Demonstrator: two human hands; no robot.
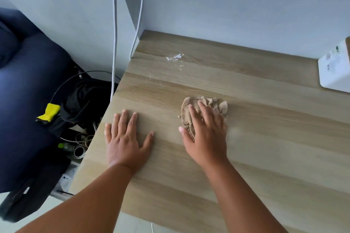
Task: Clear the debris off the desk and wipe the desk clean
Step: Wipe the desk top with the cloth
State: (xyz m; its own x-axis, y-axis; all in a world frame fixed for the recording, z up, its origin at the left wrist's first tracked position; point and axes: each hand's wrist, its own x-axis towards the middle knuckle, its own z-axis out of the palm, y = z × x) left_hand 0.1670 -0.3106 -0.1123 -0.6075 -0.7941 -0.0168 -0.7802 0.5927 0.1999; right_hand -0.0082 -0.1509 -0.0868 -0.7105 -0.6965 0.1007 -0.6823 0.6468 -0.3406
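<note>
A light wooden desk (246, 157) fills the view. White crumbs of debris (174, 57) lie scattered near its far left corner, with a thinner trail running toward the middle. A crumpled tan cloth (186, 111) sits on the desk's middle. My right hand (206, 132) lies flat on top of the cloth, pressing it onto the wood, fingers pointing toward the wall. My left hand (126, 139) rests flat on the bare desk to the left of the cloth, fingers spread, holding nothing.
A white box-shaped device (334, 66) stands at the desk's far right against the wall. Two white cables (114, 43) hang down past the desk's left edge. Left of the desk are a dark blue sofa (24, 100), black clutter and a yellow item (49, 112) on the floor.
</note>
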